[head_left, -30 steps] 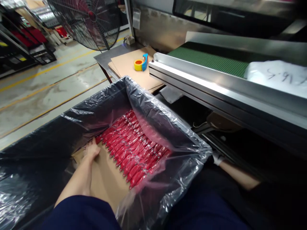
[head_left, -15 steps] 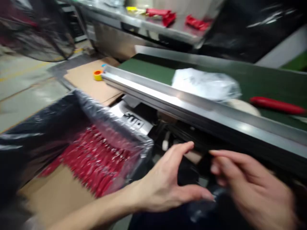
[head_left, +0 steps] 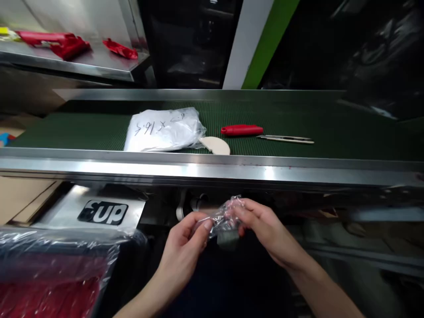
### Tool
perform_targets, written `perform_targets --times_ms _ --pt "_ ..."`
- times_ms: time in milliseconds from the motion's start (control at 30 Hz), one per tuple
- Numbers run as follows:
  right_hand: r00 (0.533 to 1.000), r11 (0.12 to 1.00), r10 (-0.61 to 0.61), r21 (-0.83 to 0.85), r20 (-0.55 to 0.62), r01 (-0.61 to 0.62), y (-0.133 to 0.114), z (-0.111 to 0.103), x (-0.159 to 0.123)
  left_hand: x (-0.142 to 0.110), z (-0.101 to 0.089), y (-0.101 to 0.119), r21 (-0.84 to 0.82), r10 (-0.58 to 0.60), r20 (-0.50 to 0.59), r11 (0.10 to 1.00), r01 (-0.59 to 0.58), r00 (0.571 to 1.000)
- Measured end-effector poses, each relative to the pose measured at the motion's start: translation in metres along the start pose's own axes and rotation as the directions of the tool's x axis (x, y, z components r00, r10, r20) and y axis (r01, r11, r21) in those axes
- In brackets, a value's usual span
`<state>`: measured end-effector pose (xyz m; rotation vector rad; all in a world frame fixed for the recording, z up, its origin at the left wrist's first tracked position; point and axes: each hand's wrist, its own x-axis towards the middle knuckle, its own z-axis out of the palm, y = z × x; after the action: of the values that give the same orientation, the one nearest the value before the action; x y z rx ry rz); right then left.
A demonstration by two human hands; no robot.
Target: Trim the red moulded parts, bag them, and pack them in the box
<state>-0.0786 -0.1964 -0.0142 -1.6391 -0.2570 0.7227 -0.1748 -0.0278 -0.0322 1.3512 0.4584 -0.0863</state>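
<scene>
Between my two hands, just below the conveyor's metal edge, is a crumpled clear plastic bag (head_left: 220,223). My left hand (head_left: 187,243) pinches its left end between thumb and fingers. At its other end, my right hand (head_left: 256,221) grips the bunched film. On the green conveyor belt (head_left: 281,110) beyond my hands lie a red-handled tool (head_left: 241,130), a slim metal blade-like piece (head_left: 286,139) and a flat cream-coloured rounded piece (head_left: 217,145). A white plastic packet (head_left: 162,128) with handwriting on it rests left of them.
A bin lined with clear plastic (head_left: 112,251), holding red packages (head_left: 49,296), stands at the lower left. The conveyor's metal rail (head_left: 212,170) crosses in front of me. Red pieces (head_left: 59,42) lie on a metal shelf (head_left: 99,64) at the upper left.
My view has swung right, away from the bin and towards the conveyor. My hands have come together, and the left one has closed from a spread pose onto the clear plastic bag.
</scene>
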Motion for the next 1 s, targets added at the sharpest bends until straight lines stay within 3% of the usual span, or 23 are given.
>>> perform_targets --times_ms 100,167,200,233,267,300,333,367,433,467,533,633,733,833,900,967,1000 --pt "0.999 0.999 0.003 0.033 -0.035 -0.002 0.007 -0.008 0.003 0.008 -0.002 -0.004 0.124 -0.016 -0.01 0.992 0.017 1.0" --pt "0.997 1.0 0.006 0.025 -0.082 -0.004 0.01 -0.013 0.004 0.01 -0.007 -0.007 0.275 0.124 -0.096 0.957 -0.094 0.988" --pt "0.995 1.0 0.007 0.009 -0.097 -0.006 0.011 -0.014 0.004 0.01 -0.008 -0.009 0.376 0.278 -0.156 0.904 -0.203 0.948" --pt "0.994 1.0 0.009 -0.011 -0.105 -0.01 0.011 -0.014 0.003 0.008 -0.008 -0.009 0.48 0.448 -0.192 0.819 -0.315 0.873" --pt "0.994 0.999 0.01 -0.03 -0.109 -0.014 0.011 -0.013 0.001 0.006 -0.006 -0.009 0.564 0.582 -0.182 0.722 -0.401 0.792" --pt "0.994 0.998 0.007 -0.054 -0.107 -0.013 0.011 -0.01 -0.001 0.003 -0.002 -0.008 0.607 0.65 -0.134 0.651 -0.457 0.748" --pt "0.996 0.996 -0.008 -0.087 -0.092 0.0 0.01 -0.006 -0.003 0.001 0.003 -0.007 0.591 0.639 -0.079 0.648 -0.481 0.765" --pt "0.997 0.991 -0.038 -0.13 -0.069 0.029 0.009 -0.002 -0.005 0.0 0.008 -0.005 0.514 0.546 -0.037 0.728 -0.453 0.837" --pt "0.991 0.963 -0.132 -0.237 0.006 0.13 0.006 0.007 -0.01 0.002 0.019 -0.002 0.27 0.255 0.006 0.931 -0.248 0.967" --pt "0.982 0.939 -0.179 -0.29 0.053 0.187 0.005 0.009 -0.011 0.005 0.023 -0.001 0.137 0.132 0.001 0.982 -0.131 0.991" --pt "0.964 0.891 -0.235 -0.369 0.125 0.265 0.004 0.011 -0.013 0.011 0.025 0.0 -0.063 -0.009 -0.027 0.998 0.007 1.0" --pt "0.968 0.862 -0.203 -0.442 0.146 0.247 0.002 0.01 -0.01 0.017 0.02 -0.002 -0.149 -0.05 -0.03 0.988 0.045 0.998" --pt "0.985 0.86 -0.168 -0.486 0.024 0.158 0.004 0.011 -0.007 0.016 0.015 -0.007 -0.025 -0.016 -0.07 1.0 0.014 0.997" --pt "0.956 0.784 -0.278 -0.597 -0.097 0.168 0.004 0.016 -0.005 0.015 0.01 -0.011 0.188 0.086 -0.129 0.98 -0.061 0.988" --pt "0.925 0.642 -0.379 -0.722 -0.006 0.258 -0.003 0.018 -0.004 0.017 0.003 -0.012 0.25 0.131 -0.177 0.965 -0.085 0.975" --pt "0.908 0.509 -0.379 -0.78 0.176 0.364 -0.019 0.014 0.002 0.02 -0.005 -0.01 0.24 0.147 -0.25 0.967 -0.086 0.957" --pt "0.901 0.484 -0.361 -0.777 0.242 0.402 -0.031 0.008 0.008 0.021 -0.009 -0.008 0.225 0.15 -0.282 0.97 -0.086 0.948"
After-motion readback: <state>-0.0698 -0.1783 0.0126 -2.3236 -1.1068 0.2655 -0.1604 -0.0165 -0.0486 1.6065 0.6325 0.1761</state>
